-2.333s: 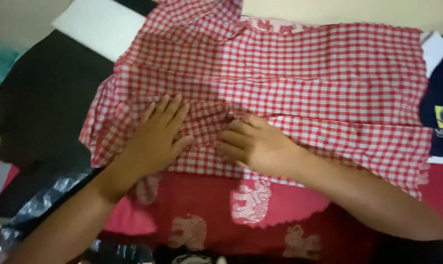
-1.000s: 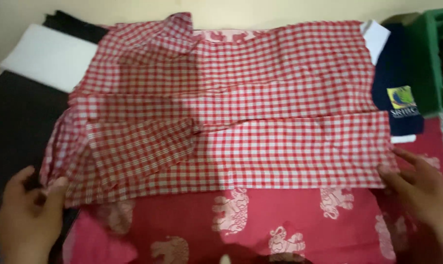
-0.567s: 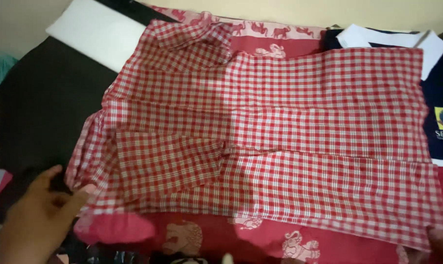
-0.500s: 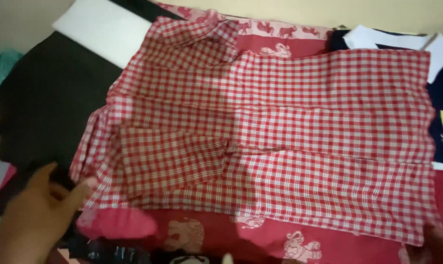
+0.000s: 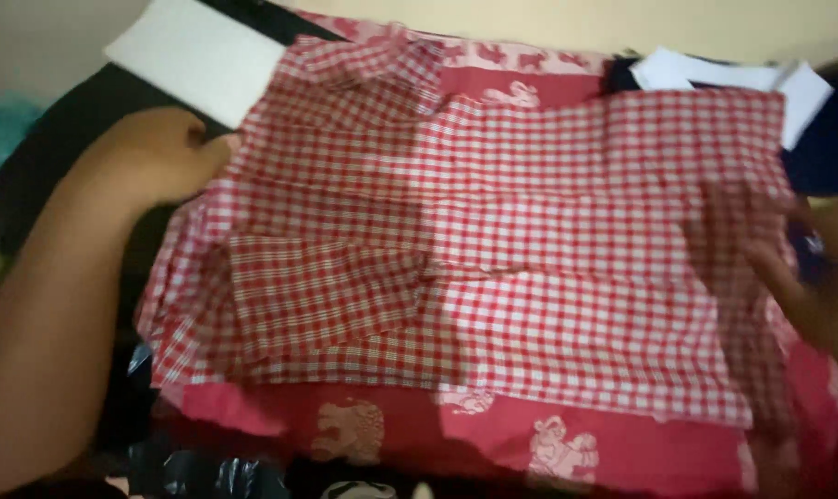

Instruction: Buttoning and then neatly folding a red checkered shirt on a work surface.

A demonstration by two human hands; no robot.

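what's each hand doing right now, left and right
Left hand: closed on the left edge of the checked shirt.
Right hand: at the shirt's right edge, too blurred to tell whether it grips.

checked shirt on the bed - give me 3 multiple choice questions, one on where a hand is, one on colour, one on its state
1. Where is the left hand?
A. at the left edge of the checked shirt, near the collar end
B. on the white pad
C. on the dark garment

2. What colours are the shirt's checks?
A. blue and yellow
B. red and white
C. green and black

3. How does the shirt lie?
A. rolled into a ball
B. hanging from a hook
C. spread flat with a sleeve folded over its front

Answers:
1. A, the fingers meet the shirt's left edge.
2. B, red and white squares cover it.
3. C, it lies flat on the red patterned sheet, sleeve across the body.
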